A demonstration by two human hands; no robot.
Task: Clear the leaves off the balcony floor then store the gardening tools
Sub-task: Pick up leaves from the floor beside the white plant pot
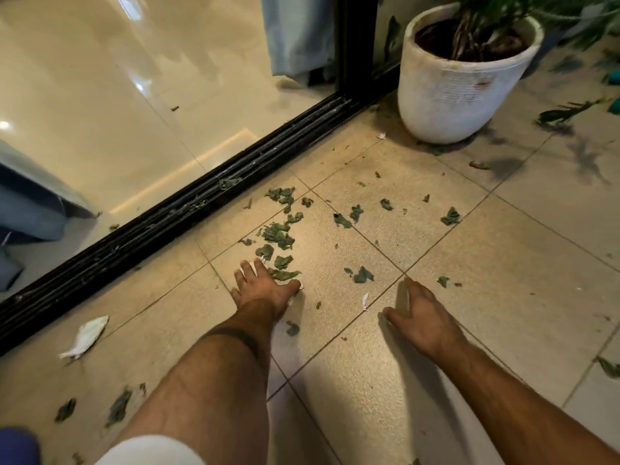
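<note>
Torn green leaf pieces lie scattered over the beige balcony floor tiles, thickest in a cluster near the black door track. My left hand lies flat on the floor with its fingers spread, touching the near edge of that cluster. My right hand hovers low over the tiles to the right, fingers relaxed, holding nothing. A small leaf clump sits between the two hands. More leaf bits lie farther right. No gardening tools are visible.
A white plant pot stands at the back right with fallen fronds beside it. The black sliding-door track runs diagonally on the left, with glossy indoor floor beyond. A white paper scrap lies by the track.
</note>
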